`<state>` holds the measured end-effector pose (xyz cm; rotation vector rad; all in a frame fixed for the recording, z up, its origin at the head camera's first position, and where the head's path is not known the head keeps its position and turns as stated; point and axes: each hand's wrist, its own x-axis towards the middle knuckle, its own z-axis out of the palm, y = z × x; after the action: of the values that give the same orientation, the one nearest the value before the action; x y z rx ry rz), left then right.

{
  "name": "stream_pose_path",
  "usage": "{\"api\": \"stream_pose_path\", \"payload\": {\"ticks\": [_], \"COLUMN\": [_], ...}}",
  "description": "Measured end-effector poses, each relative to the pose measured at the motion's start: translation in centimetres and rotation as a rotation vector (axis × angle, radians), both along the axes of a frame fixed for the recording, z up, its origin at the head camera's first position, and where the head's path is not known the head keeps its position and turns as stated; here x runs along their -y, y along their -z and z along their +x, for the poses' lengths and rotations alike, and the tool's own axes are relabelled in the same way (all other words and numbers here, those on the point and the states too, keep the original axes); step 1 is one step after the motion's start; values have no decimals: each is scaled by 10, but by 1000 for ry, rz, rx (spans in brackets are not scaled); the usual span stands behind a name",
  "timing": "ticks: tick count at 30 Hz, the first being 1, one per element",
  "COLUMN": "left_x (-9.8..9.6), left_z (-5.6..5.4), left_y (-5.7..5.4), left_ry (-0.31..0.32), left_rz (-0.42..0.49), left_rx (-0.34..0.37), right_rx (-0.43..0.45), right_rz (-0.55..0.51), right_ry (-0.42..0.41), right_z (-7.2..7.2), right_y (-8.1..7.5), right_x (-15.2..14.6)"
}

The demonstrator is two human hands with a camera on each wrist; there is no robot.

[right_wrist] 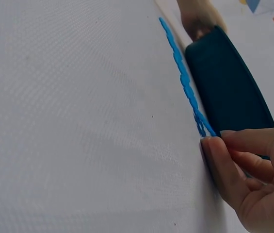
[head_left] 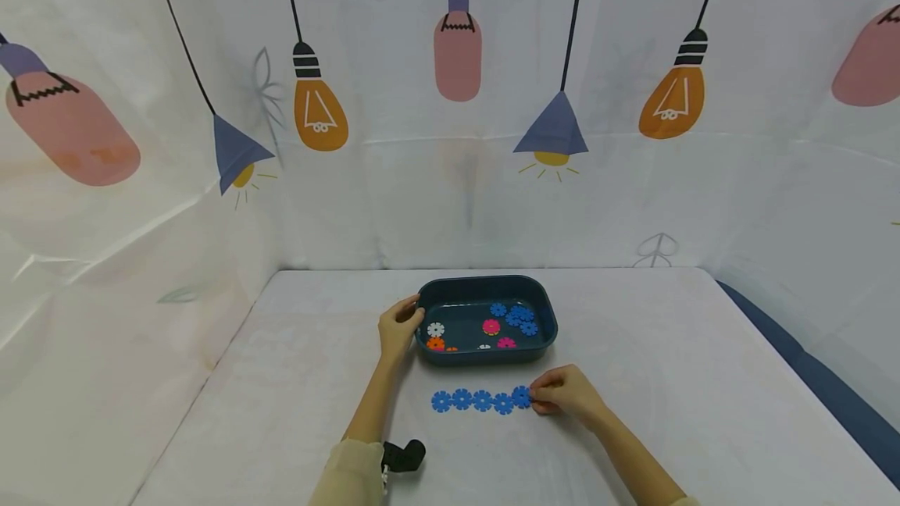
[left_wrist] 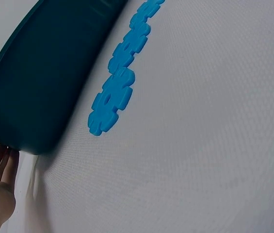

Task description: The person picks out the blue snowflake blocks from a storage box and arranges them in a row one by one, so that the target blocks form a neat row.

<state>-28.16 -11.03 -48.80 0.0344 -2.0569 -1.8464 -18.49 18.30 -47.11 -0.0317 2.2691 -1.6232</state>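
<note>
My left hand [head_left: 398, 329] grips the left end of a dark teal tray [head_left: 485, 359], thumb over the rim and fingers against the outer wall in the left wrist view. In front of the tray, several blue flower-shaped discs [head_left: 482, 400] lie in a row, edge to edge. At the row's right end, my right hand [head_left: 569, 395] pinches the last blue disc [head_left: 521, 396] between thumb and fingertips. In the right wrist view this disc [right_wrist: 208, 126] tilts up from the table, overlapping the disc beside it.
Inside the tray are more blue discs [head_left: 521, 314], pink discs [head_left: 491, 326], a white disc [head_left: 436, 329] and orange discs [head_left: 435, 343]. A white cloth [head_left: 281, 381] covers the table. Behind it hangs a white curtain [head_left: 422, 201] printed with lamps. A black wrist device [head_left: 404, 457] is by the left sleeve.
</note>
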Motion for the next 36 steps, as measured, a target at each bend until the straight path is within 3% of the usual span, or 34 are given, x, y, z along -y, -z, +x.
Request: {"api": "stream_pose_path", "payload": {"ticks": [2, 9, 14, 20, 24, 26, 31, 36], "left_x": [0, -6, -7, -7, -5, -3, 0, 1], "left_z": [0, 25, 25, 25, 23, 16, 1, -1], "left_y": [0, -34, -34, -35, -32, -23, -2, 2], "left_ry": [2, 20, 10, 10, 15, 10, -6, -7], "left_rz": [3, -8, -29, -27, -17, -7, 0, 3], "left_rx": [-3, -4, -5, 6, 2, 1, 20, 10], "right_rx": [-19, -39, -78, -168, -178, -165, -128, -54], "right_rz": [31, 74, 84, -76, -134, -144, -137, -164], "right_ry": [-7, -55, -96, -74, 17, 62, 111, 168], "right_z": [0, 0, -5, -26, -47, -58, -87, -113], "right_y": [0, -4, -13, -36, -50, -53, -53, -49], "right_x": [-1, -7, -10, -11, -2, 4, 19, 34]}}
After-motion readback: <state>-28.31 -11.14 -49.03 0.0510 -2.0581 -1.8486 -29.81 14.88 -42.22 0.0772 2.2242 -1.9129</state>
